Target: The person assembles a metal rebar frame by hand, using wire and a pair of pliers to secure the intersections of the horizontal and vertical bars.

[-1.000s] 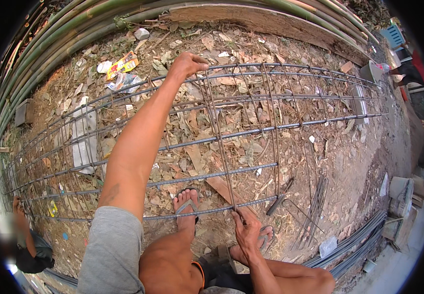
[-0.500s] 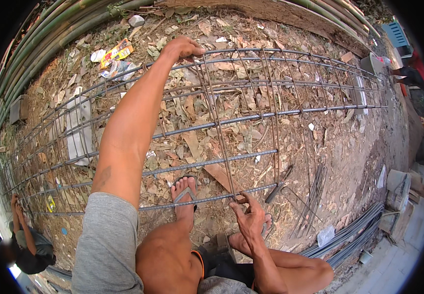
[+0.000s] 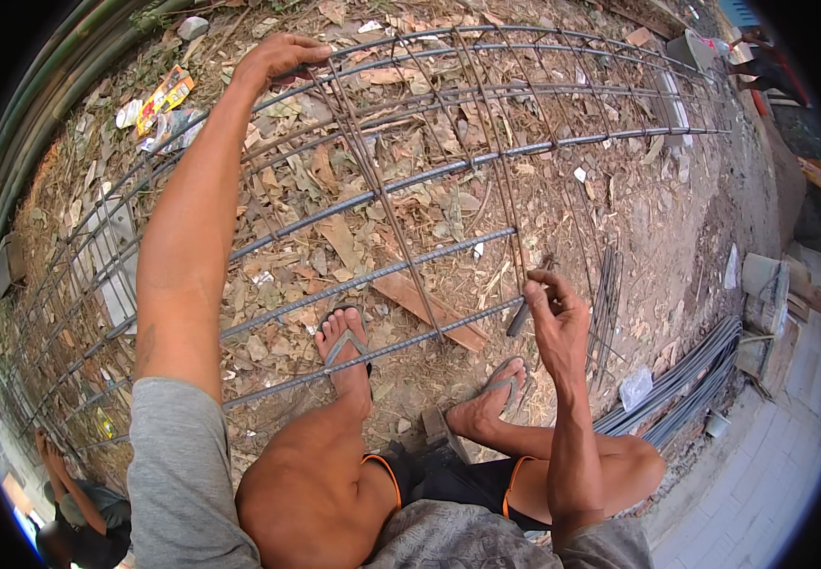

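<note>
A long cage of ribbed steel bars and thin rectangular stirrups (image 3: 363, 196) stretches across the ground in front of me. At its far side my left hand (image 3: 280, 61) is closed over the top bar, right beside a pair of stirrups; part of its grip is hidden. My right hand (image 3: 560, 313) pinches the lower end of a thin stirrup (image 3: 502, 161) at the right tip of the nearest bar (image 3: 391, 348). A tool with a dark handle (image 3: 517, 321) lies on the ground just left of that hand, partly hidden.
Loose thin rods (image 3: 607, 294) lie to the right, with a bundle of steel bars (image 3: 685, 370) beyond. Bamboo poles (image 3: 12, 180) line the left. A wooden plank (image 3: 429, 311) lies under the cage, near my sandalled feet. Another person (image 3: 83, 507) reaches to the cage's left end.
My right hand has moved right along the nearest bar, from one stirrup's lower end to the stirrup at the bar's tip. My left hand stays on the far bar. The view has shifted.
</note>
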`<action>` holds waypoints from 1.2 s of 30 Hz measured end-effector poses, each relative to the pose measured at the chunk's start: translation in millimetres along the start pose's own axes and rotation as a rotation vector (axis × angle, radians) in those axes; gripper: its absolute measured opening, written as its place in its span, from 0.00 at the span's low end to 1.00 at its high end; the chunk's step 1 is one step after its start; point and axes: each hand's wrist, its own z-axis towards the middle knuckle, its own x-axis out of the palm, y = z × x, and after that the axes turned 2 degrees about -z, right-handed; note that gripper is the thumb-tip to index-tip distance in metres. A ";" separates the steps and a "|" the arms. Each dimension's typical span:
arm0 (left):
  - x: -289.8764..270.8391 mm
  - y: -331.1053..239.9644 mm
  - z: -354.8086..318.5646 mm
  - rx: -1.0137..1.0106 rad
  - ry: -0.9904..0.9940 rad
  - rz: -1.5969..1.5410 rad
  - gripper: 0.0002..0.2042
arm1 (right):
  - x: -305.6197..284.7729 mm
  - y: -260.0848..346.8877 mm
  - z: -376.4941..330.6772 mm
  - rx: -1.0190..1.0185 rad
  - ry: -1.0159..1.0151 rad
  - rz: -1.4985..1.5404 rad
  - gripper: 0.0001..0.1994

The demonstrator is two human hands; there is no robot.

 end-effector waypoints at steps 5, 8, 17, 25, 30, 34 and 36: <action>12.1 -7.3 -10.9 0.023 -0.015 0.054 0.22 | 67.1 -19.3 -54.3 -0.064 0.251 -0.079 0.14; 16.8 -12.4 -6.2 0.031 0.021 -0.018 0.21 | 88.1 -19.4 -63.8 -0.125 0.130 -0.223 0.13; 9.9 -2.5 -9.0 -0.080 0.045 -0.009 0.28 | 85.8 -10.1 -63.5 -0.053 0.229 -0.106 0.11; 16.5 -3.0 0.9 -0.069 -0.044 -0.036 0.23 | 84.2 -17.8 -61.4 -0.148 0.203 -0.085 0.12; 11.5 5.0 6.9 -0.050 -0.054 -0.020 0.22 | 65.1 -10.9 -40.7 -0.277 0.013 -0.153 0.14; 14.0 -4.5 1.8 -0.080 -0.010 -0.042 0.19 | 41.6 14.2 3.5 -0.259 0.030 -0.208 0.13; 20.9 -21.9 -5.7 -0.137 0.011 -0.072 0.16 | 30.6 47.2 25.6 -0.215 0.020 -0.242 0.12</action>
